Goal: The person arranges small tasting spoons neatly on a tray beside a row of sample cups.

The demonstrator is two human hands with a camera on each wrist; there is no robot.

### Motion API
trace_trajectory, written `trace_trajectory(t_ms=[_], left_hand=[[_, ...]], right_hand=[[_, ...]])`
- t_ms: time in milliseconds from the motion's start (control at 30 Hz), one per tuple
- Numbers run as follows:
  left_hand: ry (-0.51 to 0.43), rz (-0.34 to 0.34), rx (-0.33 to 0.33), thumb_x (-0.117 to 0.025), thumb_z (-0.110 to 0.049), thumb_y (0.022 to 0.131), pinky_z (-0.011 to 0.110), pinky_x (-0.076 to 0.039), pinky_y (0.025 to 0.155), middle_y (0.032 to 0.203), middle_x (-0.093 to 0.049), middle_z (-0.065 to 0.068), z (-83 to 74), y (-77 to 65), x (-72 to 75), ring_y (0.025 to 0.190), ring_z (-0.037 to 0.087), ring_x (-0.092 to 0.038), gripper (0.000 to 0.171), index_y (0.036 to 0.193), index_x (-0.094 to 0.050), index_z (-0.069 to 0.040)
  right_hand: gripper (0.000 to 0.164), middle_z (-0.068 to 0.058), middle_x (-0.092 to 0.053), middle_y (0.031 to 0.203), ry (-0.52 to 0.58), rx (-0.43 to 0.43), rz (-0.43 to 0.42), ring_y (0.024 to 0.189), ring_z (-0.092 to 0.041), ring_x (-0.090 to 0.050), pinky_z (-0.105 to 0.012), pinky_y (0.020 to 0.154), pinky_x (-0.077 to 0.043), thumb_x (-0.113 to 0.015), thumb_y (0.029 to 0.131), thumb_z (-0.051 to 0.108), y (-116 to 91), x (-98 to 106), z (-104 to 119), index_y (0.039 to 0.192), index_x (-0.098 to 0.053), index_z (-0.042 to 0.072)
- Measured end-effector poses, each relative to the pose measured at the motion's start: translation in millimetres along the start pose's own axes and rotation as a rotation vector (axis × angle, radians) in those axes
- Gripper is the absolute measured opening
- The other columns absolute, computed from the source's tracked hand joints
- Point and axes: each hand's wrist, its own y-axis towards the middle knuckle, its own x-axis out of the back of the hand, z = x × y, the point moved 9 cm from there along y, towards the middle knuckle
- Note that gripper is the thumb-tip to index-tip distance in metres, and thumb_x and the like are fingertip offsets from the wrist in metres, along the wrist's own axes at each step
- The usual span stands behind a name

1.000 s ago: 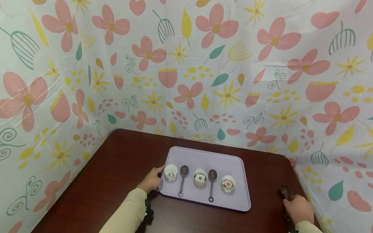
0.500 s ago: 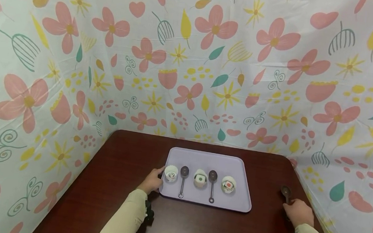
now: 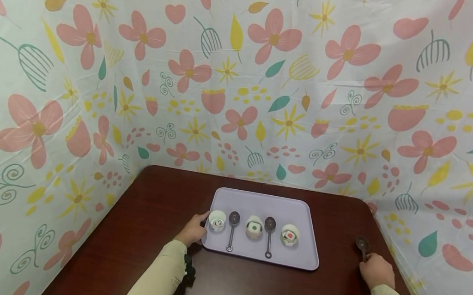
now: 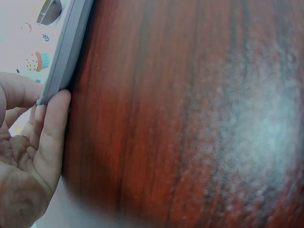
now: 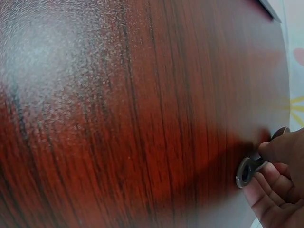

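Note:
My left hand (image 3: 192, 229) pinches the left edge of a pale lilac tray (image 3: 253, 200). In the left wrist view its thumb and fingers meet round the tray's grey rim (image 4: 69, 50). On the tray, from left to right, are a small white cup (image 3: 217, 221), a dark brown spoon (image 3: 234, 219), a white cup with a green-marked block (image 3: 254, 227), a second brown spoon (image 3: 270, 224) and a cup with a red-marked block (image 3: 290, 235). To the right, my right hand (image 3: 378, 271) holds a third brown spoon (image 3: 362, 243) by its handle; the ringed handle end (image 5: 244, 173) sticks out below the fingers.
A dark reddish-brown table (image 3: 175, 184) carries the tray. Flower-printed white cloth (image 3: 242, 74) hangs behind the table and along both sides. The right hand is close to the table's right edge.
The right hand and its spoon have shifted slightly; its handle end, seen below the hand a second ago, is now hidden in the head view. Left hand and tray look unmoved.

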Motion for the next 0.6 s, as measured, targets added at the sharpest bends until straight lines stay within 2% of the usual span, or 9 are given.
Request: trace_trajectory(t_ms=[133,400,600], left_hand=[[0.002,-0.003,0.008,-0.054,0.009,0.079,0.039,-0.058,0.055,0.148,-0.038,0.025,1.8,1.2,-0.1,0.1,0.038,-0.055,0.081,0.156,-0.042,-0.015],[-0.004,-0.002,-0.003,-0.054,0.01,0.078,0.039,-0.057,0.053,0.147,-0.038,0.025,3.7,2.3,-1.0,0.097,0.037,-0.055,0.082,0.155,-0.043,-0.014],[-0.007,-0.004,-0.018,-0.053,0.011,0.076,0.038,-0.057,0.051,0.146,-0.038,0.026,3.5,3.8,-0.6,0.098,0.039,-0.055,0.083,0.155,-0.043,-0.014]], right_hand=[[0.029,-0.023,-0.067,0.082,0.012,-0.003,0.005,0.073,-0.04,-0.063,-0.057,0.065,-0.05,-0.055,0.085,0.011,0.1,-2.7,-1.8,0.101,-0.066,-0.011],[0.037,-0.032,-0.067,0.097,0.019,0.0,-0.025,0.083,-0.049,-0.063,-0.059,0.069,-0.051,-0.056,0.085,0.011,0.0,-2.8,2.8,0.11,-0.063,-0.015],[0.037,-0.032,-0.067,0.1,0.019,-0.007,-0.037,0.085,-0.048,-0.063,-0.058,0.071,-0.051,-0.057,0.086,0.011,-0.1,0.7,11.8,0.111,-0.063,-0.016]])
